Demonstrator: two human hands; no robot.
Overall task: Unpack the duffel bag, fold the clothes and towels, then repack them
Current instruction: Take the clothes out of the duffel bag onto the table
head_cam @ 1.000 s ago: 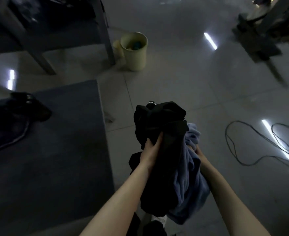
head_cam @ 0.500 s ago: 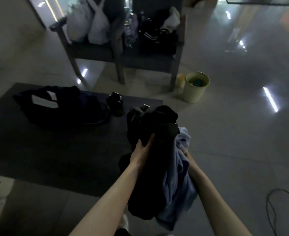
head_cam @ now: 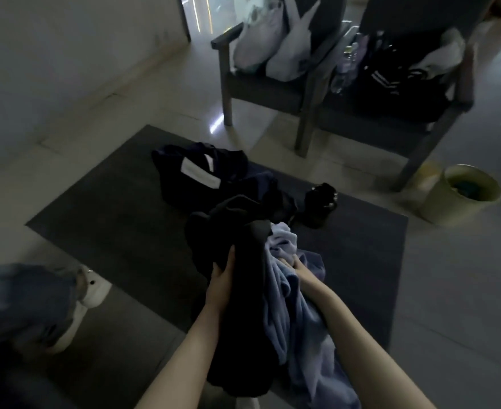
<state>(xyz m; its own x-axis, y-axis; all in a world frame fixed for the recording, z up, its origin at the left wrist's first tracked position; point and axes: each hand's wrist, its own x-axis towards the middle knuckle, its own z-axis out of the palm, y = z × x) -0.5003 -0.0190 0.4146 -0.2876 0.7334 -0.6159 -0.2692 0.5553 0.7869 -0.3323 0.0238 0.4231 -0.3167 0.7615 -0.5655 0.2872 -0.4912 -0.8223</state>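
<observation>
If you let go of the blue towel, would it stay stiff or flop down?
Probably flop. The blue towel hangs in soft folds from the right hand, bunched at the top, so it looks limp. It seems light, since one hand holds it up. It looks fuzzy rather than slick, so it likely won't slip easily. The left hand grips the black clothes beside it.

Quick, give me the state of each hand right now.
Left hand: closed, gripping the black garment.
Right hand: closed on the light blue towel.
</observation>
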